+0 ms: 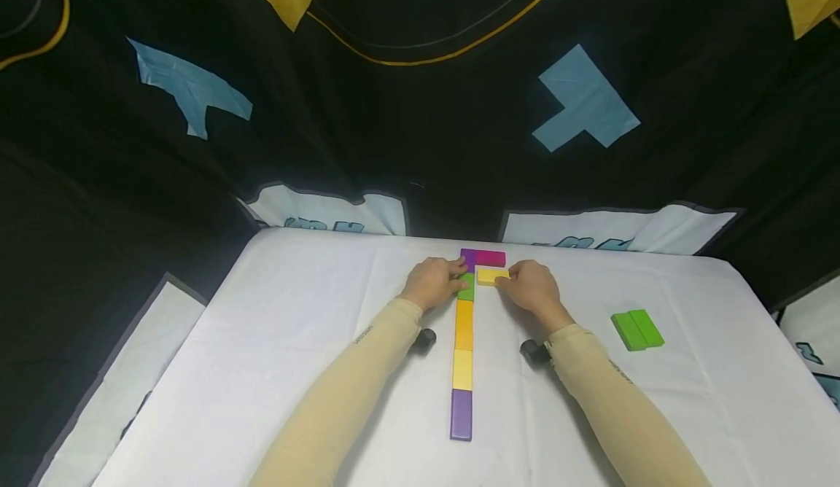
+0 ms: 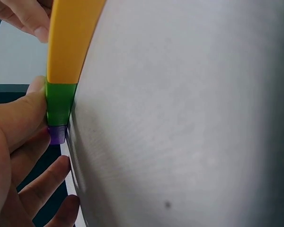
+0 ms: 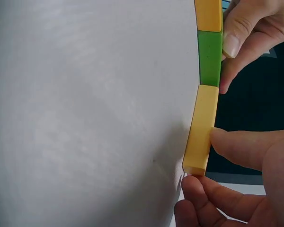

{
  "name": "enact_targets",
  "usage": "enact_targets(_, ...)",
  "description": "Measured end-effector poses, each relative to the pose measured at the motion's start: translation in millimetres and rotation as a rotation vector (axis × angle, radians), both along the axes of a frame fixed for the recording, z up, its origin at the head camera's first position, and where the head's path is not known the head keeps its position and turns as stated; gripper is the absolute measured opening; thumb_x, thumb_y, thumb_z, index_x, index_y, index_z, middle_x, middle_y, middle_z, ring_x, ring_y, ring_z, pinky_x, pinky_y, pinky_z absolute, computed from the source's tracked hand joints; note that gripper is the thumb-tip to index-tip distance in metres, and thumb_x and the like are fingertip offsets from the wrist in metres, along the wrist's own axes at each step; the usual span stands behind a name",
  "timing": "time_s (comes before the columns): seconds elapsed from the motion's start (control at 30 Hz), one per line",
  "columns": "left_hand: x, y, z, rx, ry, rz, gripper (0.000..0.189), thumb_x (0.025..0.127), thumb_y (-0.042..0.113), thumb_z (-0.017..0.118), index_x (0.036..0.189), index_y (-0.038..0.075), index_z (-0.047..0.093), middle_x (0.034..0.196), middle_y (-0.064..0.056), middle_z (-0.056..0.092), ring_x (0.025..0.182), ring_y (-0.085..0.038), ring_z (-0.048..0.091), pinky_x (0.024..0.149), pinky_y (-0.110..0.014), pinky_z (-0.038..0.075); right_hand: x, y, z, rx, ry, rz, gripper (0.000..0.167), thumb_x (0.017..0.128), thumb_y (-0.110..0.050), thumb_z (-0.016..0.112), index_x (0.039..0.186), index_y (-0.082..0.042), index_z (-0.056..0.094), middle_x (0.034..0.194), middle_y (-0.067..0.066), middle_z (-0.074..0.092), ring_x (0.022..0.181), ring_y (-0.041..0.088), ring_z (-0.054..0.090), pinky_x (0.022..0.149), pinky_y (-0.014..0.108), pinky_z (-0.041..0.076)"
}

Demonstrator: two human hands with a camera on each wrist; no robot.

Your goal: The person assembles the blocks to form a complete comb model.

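A straight row of wooden blocks runs away from the person: a purple block (image 1: 461, 415) nearest, then a pale yellow block (image 1: 462, 369), an orange-yellow block (image 1: 464, 324), a green block (image 1: 465, 291) and a far purple block (image 1: 469, 255). A magenta block (image 1: 491, 258) points right from the far purple one. My left hand (image 1: 429, 283) rests its thumb and index finger on the green block around its join with the far purple one. My right hand (image 1: 533, 288) pinches a yellow block (image 3: 199, 130) crosswise, just right of the row and short of the magenta block.
Two green blocks (image 1: 637, 329) lie side by side at the right. A white cloth (image 1: 295, 312) covers the table. Behind its far edge hangs a dark curtain (image 1: 426, 130) with coloured patches.
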State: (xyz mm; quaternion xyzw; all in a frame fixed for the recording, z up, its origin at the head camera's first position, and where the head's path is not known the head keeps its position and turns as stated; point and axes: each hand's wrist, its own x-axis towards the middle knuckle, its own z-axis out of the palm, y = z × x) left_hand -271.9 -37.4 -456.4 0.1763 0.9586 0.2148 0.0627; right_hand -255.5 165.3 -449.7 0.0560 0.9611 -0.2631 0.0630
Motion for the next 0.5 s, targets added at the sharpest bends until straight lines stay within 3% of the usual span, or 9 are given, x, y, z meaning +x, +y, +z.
enact_targets(0.5, -1.3, 0.1, -0.1, -0.007, 0.007, -0.012, 0.046, 0.094, 0.036, 0.072, 0.137, 0.024, 0.062, 0.146, 0.011, 0.053, 0.136, -0.024, 0.05, 0.114, -0.041, 0.039, -0.5, -5.6, 1.6, 0.003, -0.02, -0.01, 0.047, 0.094, -0.031, 0.068, 0.124, 0.005, 0.065, 0.113, 0.02, 0.069, 0.095, 0.032, 0.06, 0.087, 0.044, 0.056)
